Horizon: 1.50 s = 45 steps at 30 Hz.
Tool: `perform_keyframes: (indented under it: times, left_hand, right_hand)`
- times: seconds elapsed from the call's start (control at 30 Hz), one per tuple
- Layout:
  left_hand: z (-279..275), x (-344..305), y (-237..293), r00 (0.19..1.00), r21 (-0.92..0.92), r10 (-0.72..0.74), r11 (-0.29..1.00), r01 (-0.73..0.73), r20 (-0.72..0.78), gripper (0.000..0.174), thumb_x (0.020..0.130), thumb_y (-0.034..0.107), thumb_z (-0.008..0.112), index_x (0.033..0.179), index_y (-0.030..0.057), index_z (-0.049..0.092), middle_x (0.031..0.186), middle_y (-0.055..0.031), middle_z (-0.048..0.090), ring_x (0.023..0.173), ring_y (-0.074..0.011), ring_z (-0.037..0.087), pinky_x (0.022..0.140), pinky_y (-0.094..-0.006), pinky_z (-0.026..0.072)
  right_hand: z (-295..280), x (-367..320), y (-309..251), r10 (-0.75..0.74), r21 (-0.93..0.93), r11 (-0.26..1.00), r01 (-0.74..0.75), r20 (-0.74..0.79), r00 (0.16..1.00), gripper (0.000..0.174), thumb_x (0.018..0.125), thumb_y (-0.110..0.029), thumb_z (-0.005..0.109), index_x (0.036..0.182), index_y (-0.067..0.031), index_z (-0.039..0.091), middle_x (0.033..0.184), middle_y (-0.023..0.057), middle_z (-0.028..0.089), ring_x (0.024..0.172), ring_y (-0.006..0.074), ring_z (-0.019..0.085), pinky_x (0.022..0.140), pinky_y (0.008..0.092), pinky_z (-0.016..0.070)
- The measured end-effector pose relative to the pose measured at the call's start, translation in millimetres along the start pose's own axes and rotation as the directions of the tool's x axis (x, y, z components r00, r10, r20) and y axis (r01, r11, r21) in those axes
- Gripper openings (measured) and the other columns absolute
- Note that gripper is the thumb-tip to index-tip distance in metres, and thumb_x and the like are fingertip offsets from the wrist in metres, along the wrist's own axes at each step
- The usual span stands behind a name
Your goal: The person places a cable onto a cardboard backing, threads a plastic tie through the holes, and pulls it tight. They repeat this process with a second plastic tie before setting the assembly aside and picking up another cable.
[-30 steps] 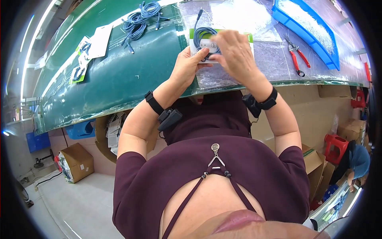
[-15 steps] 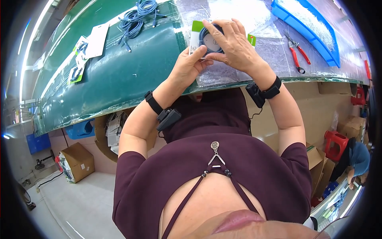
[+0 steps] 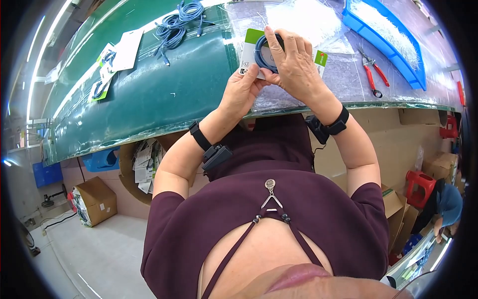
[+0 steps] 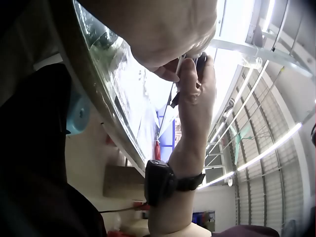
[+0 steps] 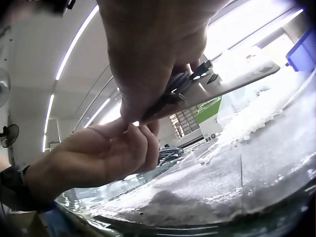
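Observation:
A printed packaging card [image 3: 246, 59] with green ends is held just over the near side of the table, and a coil of dark blue cable [image 3: 259, 54] lies against its face. My left hand [image 3: 240, 93] pinches the card's lower left edge, thumb on top. Over the coil lies my right hand [image 3: 298, 70], its fingers reaching across the top and its thumb at the lower side, gripping the coil against the card. The right wrist view shows a cable plug [image 5: 202, 69] sticking out under that hand. Much of the coil is hidden by the fingers.
Loose blue cables [image 3: 172, 31] lie at the back left, with a white card [image 3: 128, 49] and packed cards [image 3: 102, 74] further left. Red-handled cutters [image 3: 371, 74] lie to the right, beside a blue tray [image 3: 417, 79] of clear strips. Shiny white plastic [image 3: 308, 25] lies behind the card.
The right hand, blurred over the card a second ago, has settled around the coil. A cable end that stuck up above the card no longer shows. The card's right end has dipped slightly.

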<state>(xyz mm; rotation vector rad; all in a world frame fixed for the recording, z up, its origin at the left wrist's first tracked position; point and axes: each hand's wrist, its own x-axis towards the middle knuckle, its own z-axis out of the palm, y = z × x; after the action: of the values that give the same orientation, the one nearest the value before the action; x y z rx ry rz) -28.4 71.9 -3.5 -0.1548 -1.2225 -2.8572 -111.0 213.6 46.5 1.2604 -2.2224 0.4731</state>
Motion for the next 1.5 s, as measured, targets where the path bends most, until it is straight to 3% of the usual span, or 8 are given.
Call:
perform_keyframes:
  times: [0.3,0.4,0.57,0.67,0.8,1.07,1.33,1.5]
  left_hand:
    - [4.7,-1.5,-7.3,0.994,-0.044,0.022,0.999,-0.027,-0.106,0.023,0.099,0.02,0.047,0.104,0.0004,0.058,0.095,-0.0074,0.064,0.088,-0.0167,0.061,0.084,-0.0315,0.0495]
    - [8.0,-1.8,-5.7,0.982,-0.06,0.011,0.998,-0.022,-0.188,0.02,0.098,0.016,0.052,0.109,0.0005,0.057,0.098,-0.007,0.063,0.089,-0.0158,0.061,0.084,-0.0304,0.0495]
    - [15.2,5.5,-7.2,0.934,0.015,0.091,0.996,-0.091,-0.346,0.028,0.092,0.009,0.059,0.118,0.0006,0.054,0.106,-0.0069,0.062,0.094,-0.0152,0.06,0.084,-0.0292,0.0499]
    - [15.2,5.8,-4.0,0.925,0.121,0.114,0.99,-0.074,-0.361,0.032,0.09,0.007,0.061,0.121,0.001,0.053,0.109,-0.007,0.061,0.096,-0.0151,0.06,0.084,-0.029,0.0502]
    - [13.4,6.6,-0.4,0.923,0.073,0.104,0.994,-0.083,-0.37,0.032,0.089,0.006,0.062,0.12,0.0015,0.053,0.112,-0.0074,0.061,0.097,-0.0147,0.061,0.085,-0.0281,0.0504]
    - [10.3,6.2,-7.2,0.934,-0.004,0.053,0.998,-0.058,-0.353,0.033,0.087,0.008,0.068,0.116,0.0035,0.052,0.107,-0.0081,0.062,0.095,-0.0182,0.063,0.082,-0.0318,0.0522]
    - [-1.4,6.4,-11.6,0.954,0.088,0.079,0.995,-0.055,-0.29,0.035,0.086,0.007,0.068,0.116,0.0037,0.051,0.106,-0.0094,0.062,0.092,-0.0189,0.063,0.083,-0.0365,0.0551]
    - [-3.6,2.4,-13.9,0.958,-0.026,-0.057,0.998,0.052,-0.283,0.034,0.088,0.007,0.065,0.118,0.0008,0.051,0.108,-0.0112,0.062,0.095,-0.0217,0.063,0.089,-0.0406,0.0541]
  right_hand:
    - [2.4,-2.2,-1.1,-0.003,-0.097,0.995,0.006,0.026,1.0,0.077,0.076,-0.031,0.069,0.14,-0.002,0.036,0.122,0.0178,0.042,0.112,0.0309,0.042,0.096,0.0405,0.0345]
    - [-2.3,-4.4,0.3,-0.004,0.061,0.998,0.0,0.073,0.997,0.076,0.077,-0.03,0.068,0.14,-0.0012,0.035,0.12,0.0171,0.044,0.111,0.0316,0.043,0.095,0.0409,0.0361]
    - [2.8,-10.0,2.7,0.045,0.114,0.992,-0.058,0.115,0.992,0.073,0.078,-0.029,0.07,0.14,-0.0066,0.039,0.126,0.0155,0.045,0.117,0.0315,0.043,0.097,0.0431,0.0367]
    - [4.4,-12.1,25.1,-0.017,0.432,0.901,-0.045,0.138,0.99,0.066,0.076,-0.034,0.072,0.135,-0.0153,0.049,0.131,0.0129,0.045,0.121,0.0305,0.042,0.099,0.0432,0.0356]
    - [-3.1,-20.3,35.3,-0.05,0.445,0.895,0.035,0.021,0.999,0.048,0.074,-0.033,0.073,0.119,-0.0201,0.063,0.133,0.0091,0.047,0.125,0.029,0.039,0.102,0.0415,0.0333]
    - [-1.5,-26.3,16.6,0.111,0.342,0.937,-0.07,-0.102,0.989,0.018,0.069,-0.017,0.077,0.087,-0.0147,0.073,0.12,0.0035,0.054,0.119,0.0256,0.042,0.101,0.0376,0.0324]
    - [4.9,-27.3,16.7,0.113,0.329,0.942,-0.061,-0.143,0.983,0.019,0.069,-0.017,0.077,0.087,-0.016,0.073,0.113,0.0015,0.056,0.108,0.023,0.047,0.093,0.0374,0.0386]
    - [5.2,-31.2,14.5,0.046,0.265,0.964,-0.013,-0.118,0.992,0.02,0.071,-0.016,0.075,0.09,-0.0173,0.073,0.108,-0.001,0.06,0.102,0.0217,0.051,0.09,0.0362,0.0412]
